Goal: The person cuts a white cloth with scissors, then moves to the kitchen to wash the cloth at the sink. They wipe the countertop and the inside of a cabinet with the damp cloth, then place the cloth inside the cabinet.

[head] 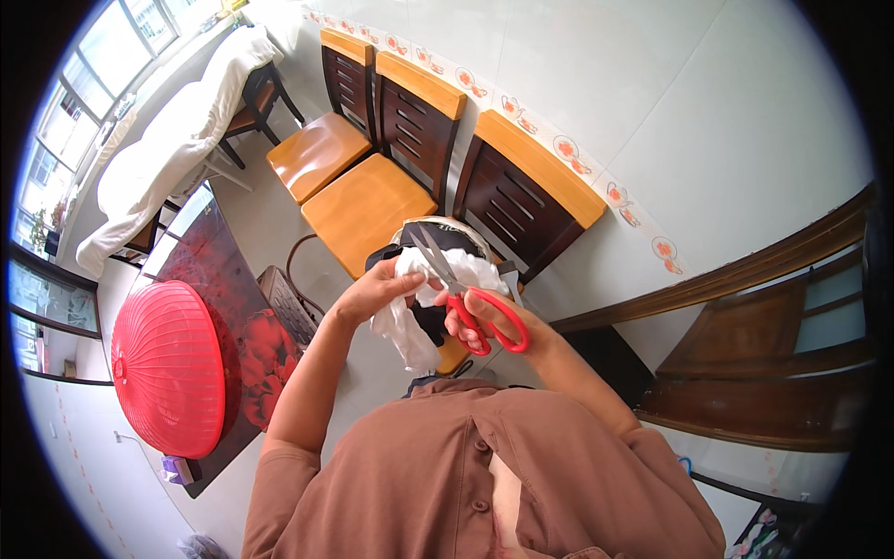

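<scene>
Red-handled scissors (489,321) are held in my right hand (469,323), fingers through the handle loops. Their metal blades are parted and point up and to the left, over a bunched white cloth (415,342). My left hand (391,285) grips that cloth at its left side, with the thumb on top. Part of the cloth hangs down below the hands. Behind it, a black item (447,236) with a pale rim rests by the front chair; it is partly hidden, and I cannot tell what it is.
Wooden chairs (370,209) stand along the tiled wall ahead. On the left, a dark floral table (265,363) bears a red mesh food cover (171,370) and a purple packet (177,470). A white cover (160,154) drapes furniture by the window. Dark wooden furniture (754,405) stands at right.
</scene>
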The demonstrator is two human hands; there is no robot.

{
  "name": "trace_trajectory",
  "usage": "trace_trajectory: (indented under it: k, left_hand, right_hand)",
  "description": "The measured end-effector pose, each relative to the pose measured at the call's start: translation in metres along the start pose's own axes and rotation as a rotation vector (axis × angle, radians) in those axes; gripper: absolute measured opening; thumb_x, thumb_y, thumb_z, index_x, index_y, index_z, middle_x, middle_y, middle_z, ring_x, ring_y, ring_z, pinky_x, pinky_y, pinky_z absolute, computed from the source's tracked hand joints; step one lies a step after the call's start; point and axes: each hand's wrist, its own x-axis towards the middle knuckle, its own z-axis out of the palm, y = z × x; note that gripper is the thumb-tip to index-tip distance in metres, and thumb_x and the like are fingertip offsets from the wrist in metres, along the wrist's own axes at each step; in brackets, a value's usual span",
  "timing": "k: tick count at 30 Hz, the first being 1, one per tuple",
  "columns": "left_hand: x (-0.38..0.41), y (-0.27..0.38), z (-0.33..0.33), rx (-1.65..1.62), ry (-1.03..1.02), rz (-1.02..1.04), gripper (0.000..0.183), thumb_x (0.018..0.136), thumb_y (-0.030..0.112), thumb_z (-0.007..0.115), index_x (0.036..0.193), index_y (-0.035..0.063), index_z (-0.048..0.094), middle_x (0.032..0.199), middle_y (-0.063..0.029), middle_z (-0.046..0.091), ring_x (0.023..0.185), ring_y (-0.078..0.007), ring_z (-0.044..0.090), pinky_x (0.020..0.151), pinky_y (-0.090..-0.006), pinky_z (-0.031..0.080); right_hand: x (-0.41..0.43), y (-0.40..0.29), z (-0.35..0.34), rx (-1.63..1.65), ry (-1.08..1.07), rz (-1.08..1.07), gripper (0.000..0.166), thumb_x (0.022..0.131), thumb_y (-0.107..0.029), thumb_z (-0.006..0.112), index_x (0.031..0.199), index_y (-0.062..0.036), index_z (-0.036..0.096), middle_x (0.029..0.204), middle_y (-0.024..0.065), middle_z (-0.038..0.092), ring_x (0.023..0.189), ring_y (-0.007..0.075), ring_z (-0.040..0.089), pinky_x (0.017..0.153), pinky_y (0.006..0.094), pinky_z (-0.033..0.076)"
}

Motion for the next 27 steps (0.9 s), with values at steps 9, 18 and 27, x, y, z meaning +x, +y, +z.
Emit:
trace_trajectory:
  k: [9,18,27]
  left_hand:
    - [-0.001,-0.005,0.006,-0.112,-0.131,-0.049,0.024,0.078,0.025,0.049,0.087,0.0042,0.055,0.077,-0.0002,0.057,0.059,-0.0041,0.042,0.053,-0.018,0.037]
    - [0.013,-0.034,0.052,-0.215,0.073,-0.059,0.023,0.075,0.02,0.053,0.093,0.0054,0.052,0.064,0.0021,0.048,0.053,-0.0052,0.044,0.05,-0.0188,0.037]
    - [0.056,-0.024,-0.017,-0.334,0.93,0.551,0.014,0.077,0.018,0.053,0.081,0.0053,0.048,0.066,0.0014,0.047,0.058,-0.0054,0.044,0.053,-0.0193,0.037]
  right_hand:
    - [-0.01,-0.009,-0.021,-0.657,0.556,-0.518,0.04,0.07,-0.003,0.055,0.104,-0.003,0.034,0.086,0.0064,0.052,0.06,0.0057,0.044,0.056,0.0185,0.039]
    - [-0.017,0.051,-0.038,-0.209,0.443,-0.161,0.036,0.068,-0.003,0.059,0.101,-0.0027,0.042,0.085,0.0021,0.051,0.075,0.0068,0.048,0.067,0.0185,0.039]
    - [-0.038,0.065,-0.059,-0.095,0.802,-0.341,0.023,0.071,-0.004,0.054,0.092,-0.0002,0.045,0.078,0.0025,0.05,0.069,0.0084,0.048,0.061,0.02,0.039]
